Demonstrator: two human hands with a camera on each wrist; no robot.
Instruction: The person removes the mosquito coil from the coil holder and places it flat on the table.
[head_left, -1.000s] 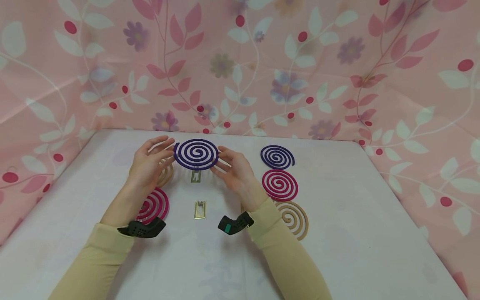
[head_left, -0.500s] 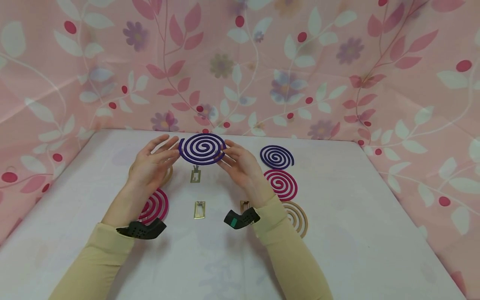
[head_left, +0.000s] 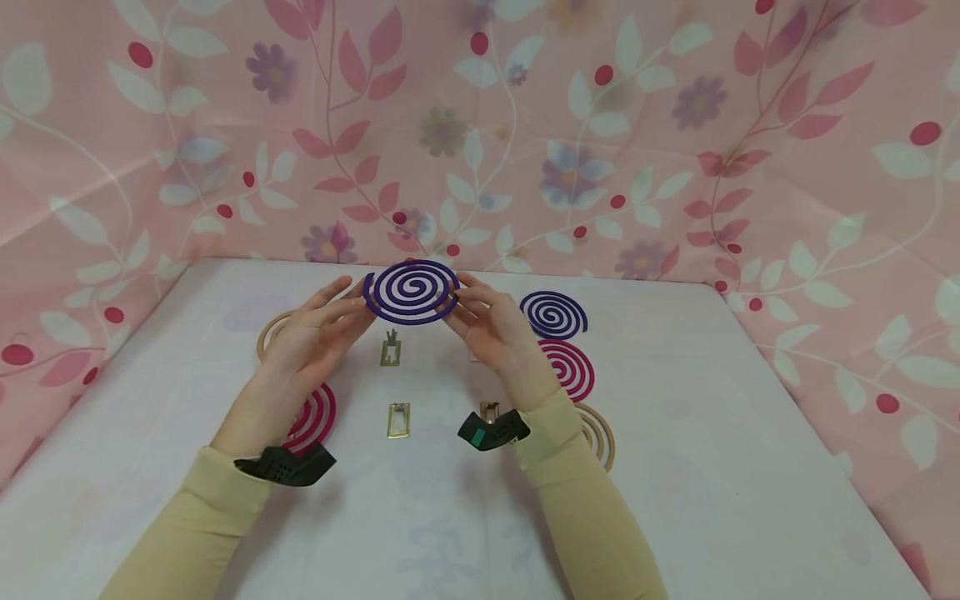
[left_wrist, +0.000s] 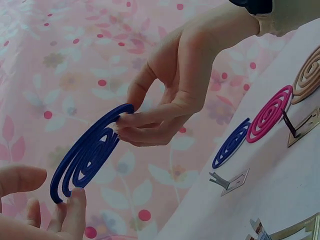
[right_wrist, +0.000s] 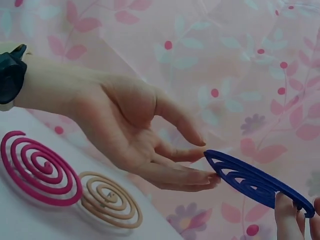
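Pickup looks done: L hand [head_left: 311,337] + R hand [head_left: 491,329] gripping purple mosquito coil [head_left: 413,287] aloft twd far edge of tbl [head_left: 712,433], set-down prob. pending.

Matt purple coil [head_left: 413,287], shiny metal stands [head_left: 400,407], white tablecloth [head_left: 712,417], creased cloth backdrop [head_left: 480,167]

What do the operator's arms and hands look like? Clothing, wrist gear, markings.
Left hand and right hand: ungloved. Long, plain beige sleeves with broad cuffs. Left wrist unit and right wrist unit: black, angular; the right one bears a green patch.
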